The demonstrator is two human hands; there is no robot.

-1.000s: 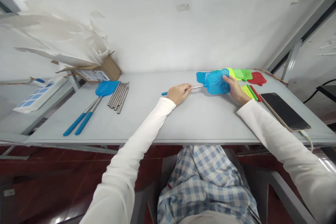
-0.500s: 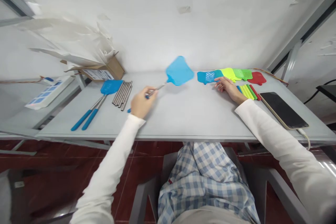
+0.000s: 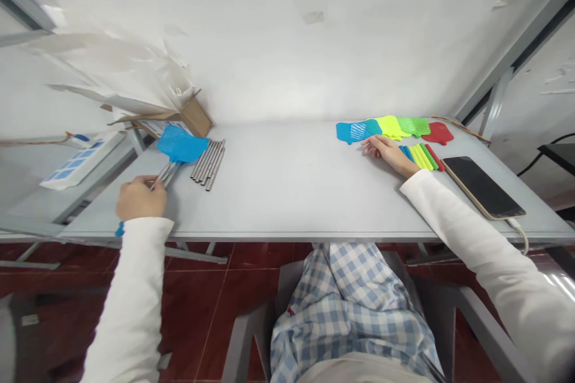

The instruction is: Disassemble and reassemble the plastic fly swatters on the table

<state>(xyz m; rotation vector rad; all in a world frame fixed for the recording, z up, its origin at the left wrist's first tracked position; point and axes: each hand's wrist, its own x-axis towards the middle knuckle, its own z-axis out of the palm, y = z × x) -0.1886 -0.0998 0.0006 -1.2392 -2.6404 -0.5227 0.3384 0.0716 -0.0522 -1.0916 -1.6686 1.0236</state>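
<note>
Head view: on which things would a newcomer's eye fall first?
Probably the row of blue, yellow, green and red heads, along the back right of the table. Next, the blue swatter in the left grip, by the steel tubes. Then the dark phone, at right.

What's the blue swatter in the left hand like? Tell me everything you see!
The blue swatter has a broad, flat, bright blue head that looks like plastic; it's too blurry to make out holes. A thin, silvery shaft, probably metal, leads from the head to the left hand, which grips it. The hand hides much of the handle end. The head points away from the person, left of the metal tubes, and overlaps another blue swatter head; I can't tell if they touch.
</note>
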